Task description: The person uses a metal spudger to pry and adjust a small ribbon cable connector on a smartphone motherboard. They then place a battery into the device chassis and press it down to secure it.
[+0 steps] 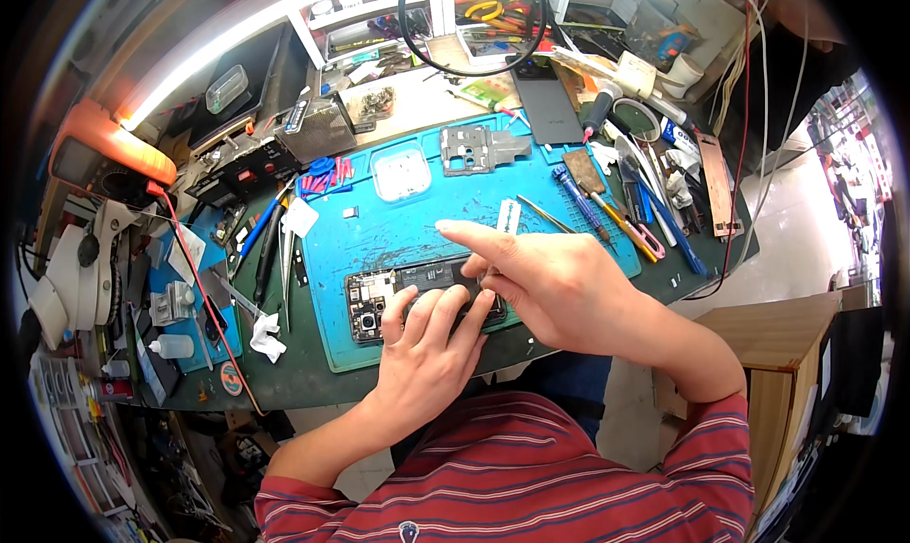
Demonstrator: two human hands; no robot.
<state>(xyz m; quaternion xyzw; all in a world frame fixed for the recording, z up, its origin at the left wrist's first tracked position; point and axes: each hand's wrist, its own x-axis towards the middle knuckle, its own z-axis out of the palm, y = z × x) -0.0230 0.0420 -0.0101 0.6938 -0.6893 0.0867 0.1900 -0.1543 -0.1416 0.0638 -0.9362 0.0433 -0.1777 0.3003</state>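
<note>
An opened smartphone (438, 277) lies on the blue work mat, its inner parts and dark battery bare and a camera module at its left end. My left hand (422, 349) rests on the phone's near side, fingers stretched and a little apart, touching its lower edge and inside. Over the phone's right end is my right hand (564, 282), its index finger pointing left in the air. The thumb and other fingers are pinched together low by the phone; what is between them is hidden. Beyond the right hand lie a white strip (509, 215) and tweezers (545, 213).
On the blue mat (322, 249) are a clear tray (400, 171) and a phone mid-frame (482, 151). A dark phone back (548, 102) lies farther off. Screwdrivers (580, 202) and pliers crowd the right. An orange multimeter (112, 154) with a red lead stands left.
</note>
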